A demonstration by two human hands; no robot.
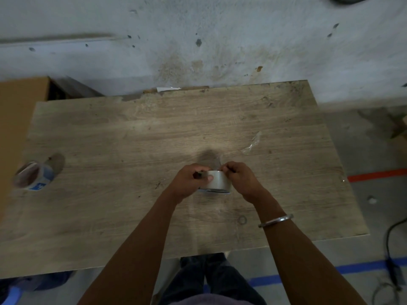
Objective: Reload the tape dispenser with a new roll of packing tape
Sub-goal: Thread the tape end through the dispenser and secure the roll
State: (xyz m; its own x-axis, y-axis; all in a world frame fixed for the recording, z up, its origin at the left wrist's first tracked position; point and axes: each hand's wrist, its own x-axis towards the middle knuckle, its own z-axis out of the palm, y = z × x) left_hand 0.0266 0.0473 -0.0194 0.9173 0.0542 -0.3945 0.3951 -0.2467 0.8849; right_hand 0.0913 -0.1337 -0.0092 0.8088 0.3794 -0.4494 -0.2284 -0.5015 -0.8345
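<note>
A clear, shiny roll of packing tape stands on edge near the middle of the pale wood-grain worktop, its axis running away from the person. The left hand grips its left side, thumb across the face — the right hand pinches at its top right edge. A second roll with a blue-and-white label — print too blurred to read — lies at the worktop's left edge.

Wooden table, cardboard box, blue floor tape
</note>
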